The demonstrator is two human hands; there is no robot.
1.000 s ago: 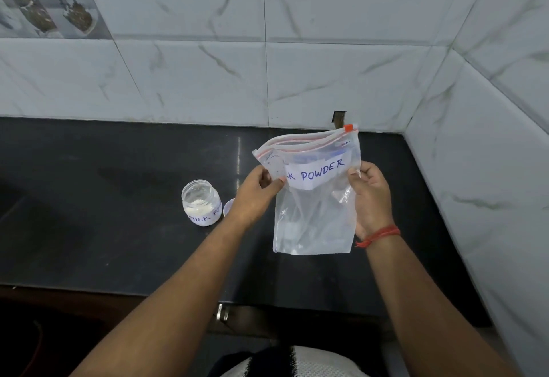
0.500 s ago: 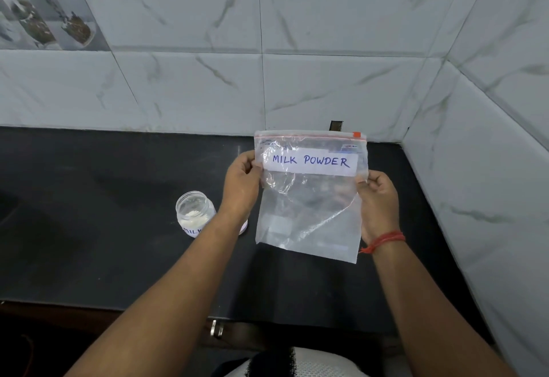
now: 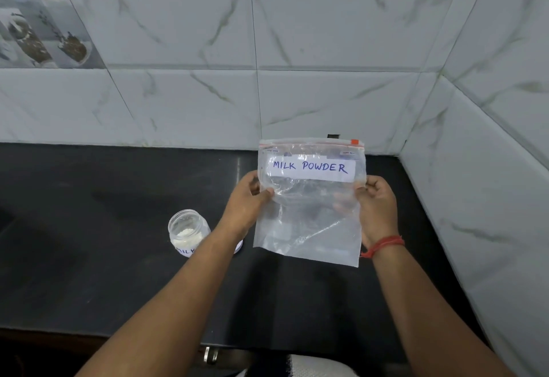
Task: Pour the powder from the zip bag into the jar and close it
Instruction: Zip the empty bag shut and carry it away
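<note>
- Left hand (image 3: 248, 198) and right hand (image 3: 375, 198) pinched the emptied zip bag (image 3: 309, 216) upright by its side edges.
- Powder sat in the open jar (image 3: 187, 231); capping likely came next.

**Dark counter in a tiled corner**

A black counter (image 3: 89, 257) runs to a corner of pale marble-look wall tiles (image 3: 326, 20). High on the left sits a decorative tile (image 3: 38, 29) picturing jars. A small dark slot (image 3: 333, 136) marks the wall at the counter's back edge. A metal handle (image 3: 210, 355) shows below the front edge.
</note>
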